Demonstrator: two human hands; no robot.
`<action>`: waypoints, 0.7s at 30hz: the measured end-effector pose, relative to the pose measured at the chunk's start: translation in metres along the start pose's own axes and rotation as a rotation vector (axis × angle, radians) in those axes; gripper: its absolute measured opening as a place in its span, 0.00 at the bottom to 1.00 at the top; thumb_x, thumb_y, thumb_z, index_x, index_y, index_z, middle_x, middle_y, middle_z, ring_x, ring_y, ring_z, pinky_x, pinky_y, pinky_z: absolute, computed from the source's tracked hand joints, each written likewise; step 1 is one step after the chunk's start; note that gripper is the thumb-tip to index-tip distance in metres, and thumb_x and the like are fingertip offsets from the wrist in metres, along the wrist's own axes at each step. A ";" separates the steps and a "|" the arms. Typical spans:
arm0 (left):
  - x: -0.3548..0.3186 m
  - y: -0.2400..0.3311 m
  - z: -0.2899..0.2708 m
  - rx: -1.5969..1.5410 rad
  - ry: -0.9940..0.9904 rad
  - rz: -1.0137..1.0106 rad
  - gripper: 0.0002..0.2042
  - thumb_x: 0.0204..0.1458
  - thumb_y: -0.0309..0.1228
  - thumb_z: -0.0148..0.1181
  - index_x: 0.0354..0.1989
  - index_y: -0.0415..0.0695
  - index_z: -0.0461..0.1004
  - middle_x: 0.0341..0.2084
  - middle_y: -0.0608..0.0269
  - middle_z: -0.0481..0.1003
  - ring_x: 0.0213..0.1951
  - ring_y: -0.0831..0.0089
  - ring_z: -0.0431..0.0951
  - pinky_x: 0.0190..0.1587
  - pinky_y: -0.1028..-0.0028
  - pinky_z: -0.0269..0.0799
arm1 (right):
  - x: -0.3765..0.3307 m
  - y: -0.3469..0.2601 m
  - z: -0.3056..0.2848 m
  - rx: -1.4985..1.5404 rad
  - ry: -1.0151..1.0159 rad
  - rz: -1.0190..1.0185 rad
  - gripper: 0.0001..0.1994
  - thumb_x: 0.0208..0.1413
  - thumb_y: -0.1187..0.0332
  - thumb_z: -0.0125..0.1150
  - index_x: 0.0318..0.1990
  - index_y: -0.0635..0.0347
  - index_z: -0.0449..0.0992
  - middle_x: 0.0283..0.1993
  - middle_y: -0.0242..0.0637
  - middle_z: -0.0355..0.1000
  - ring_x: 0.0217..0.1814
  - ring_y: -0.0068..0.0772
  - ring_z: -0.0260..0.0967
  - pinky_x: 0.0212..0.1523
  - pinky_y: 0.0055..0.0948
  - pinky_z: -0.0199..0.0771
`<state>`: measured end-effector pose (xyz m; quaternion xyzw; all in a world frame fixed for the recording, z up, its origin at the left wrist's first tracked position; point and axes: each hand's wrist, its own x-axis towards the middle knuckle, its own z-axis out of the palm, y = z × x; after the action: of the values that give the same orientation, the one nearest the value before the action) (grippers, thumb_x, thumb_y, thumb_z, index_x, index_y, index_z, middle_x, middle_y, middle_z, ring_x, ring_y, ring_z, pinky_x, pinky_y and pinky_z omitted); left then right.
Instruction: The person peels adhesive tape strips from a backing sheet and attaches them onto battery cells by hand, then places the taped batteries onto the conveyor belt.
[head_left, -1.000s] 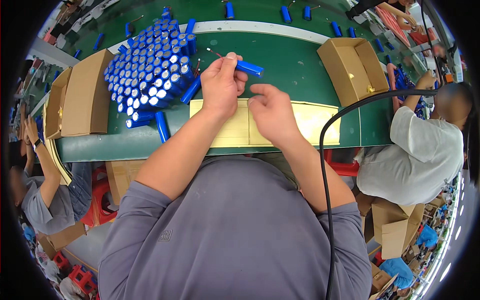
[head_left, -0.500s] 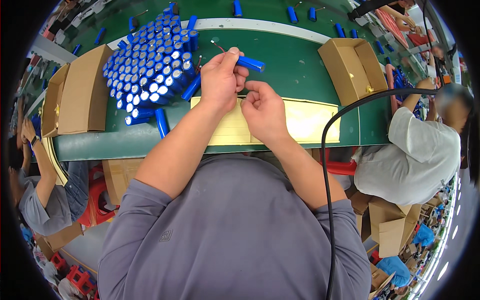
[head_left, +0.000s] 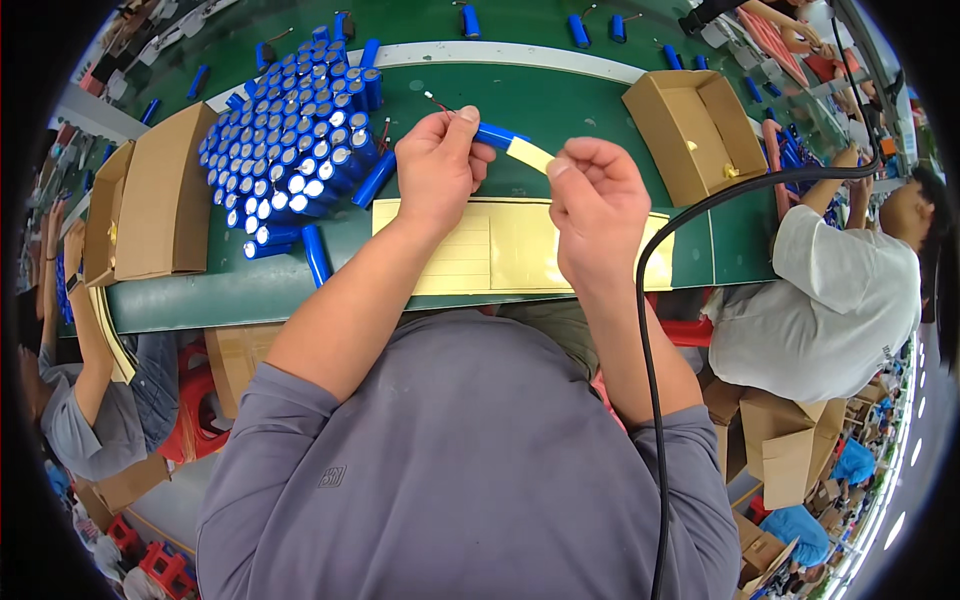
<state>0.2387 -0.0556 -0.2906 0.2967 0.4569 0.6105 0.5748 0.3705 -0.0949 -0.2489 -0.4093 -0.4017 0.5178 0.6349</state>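
Observation:
Between thumb and fingers my left hand [head_left: 437, 165] grips a blue cylindrical battery [head_left: 497, 136] with a thin lead and small white plug at its left end. A pale yellow sticker strip [head_left: 531, 154] reaches from the battery's right end to my right hand [head_left: 603, 200], whose thumb and forefinger pinch its other end. Below both hands lies a yellow sticker sheet [head_left: 455, 255] near the table's front edge. To the left stand many blue batteries [head_left: 290, 140] packed upright in a cluster, with a few lying beside it.
Open cardboard boxes stand left [head_left: 165, 195] and right [head_left: 695, 135] on the green table [head_left: 500, 90]. A black cable [head_left: 655, 420] arcs across my right side. Several loose batteries lie beyond the pale strip at the back. People sit on both sides.
My right hand has moved right and up, and a yellow strip now stretches between it and the battery. My left hand keeps hold of the battery, nearly in place.

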 end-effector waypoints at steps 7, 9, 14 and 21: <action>-0.004 0.000 0.004 0.096 0.006 0.033 0.12 0.56 0.37 0.52 0.29 0.39 0.70 0.17 0.61 0.73 0.14 0.82 0.67 0.14 0.81 0.59 | 0.019 0.017 0.009 -0.043 -0.008 0.025 0.06 0.48 0.80 0.58 0.35 0.68 0.69 0.30 0.31 0.69 0.29 0.15 0.64 0.30 0.16 0.66; -0.005 0.002 0.005 0.089 0.005 0.027 0.13 0.56 0.37 0.52 0.29 0.38 0.70 0.17 0.60 0.73 0.14 0.82 0.67 0.13 0.81 0.60 | 0.023 0.019 0.009 -0.080 -0.006 0.012 0.06 0.48 0.80 0.59 0.34 0.68 0.70 0.29 0.31 0.69 0.29 0.15 0.64 0.30 0.15 0.65; -0.004 0.003 0.005 0.017 0.009 -0.024 0.13 0.57 0.37 0.49 0.30 0.38 0.70 0.17 0.59 0.73 0.14 0.81 0.67 0.13 0.80 0.59 | 0.027 0.022 0.006 -0.090 -0.017 0.037 0.05 0.48 0.80 0.59 0.33 0.67 0.70 0.29 0.30 0.69 0.29 0.14 0.64 0.29 0.15 0.65; -0.002 0.002 0.002 0.040 -0.020 -0.019 0.12 0.57 0.36 0.49 0.30 0.38 0.70 0.17 0.59 0.73 0.14 0.81 0.67 0.13 0.80 0.60 | 0.028 0.023 0.007 -0.098 -0.055 0.035 0.05 0.48 0.80 0.59 0.33 0.68 0.71 0.29 0.30 0.69 0.29 0.14 0.64 0.29 0.15 0.65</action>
<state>0.2399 -0.0565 -0.2880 0.3100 0.4662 0.5926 0.5791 0.3601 -0.0638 -0.2661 -0.4323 -0.4368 0.5195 0.5937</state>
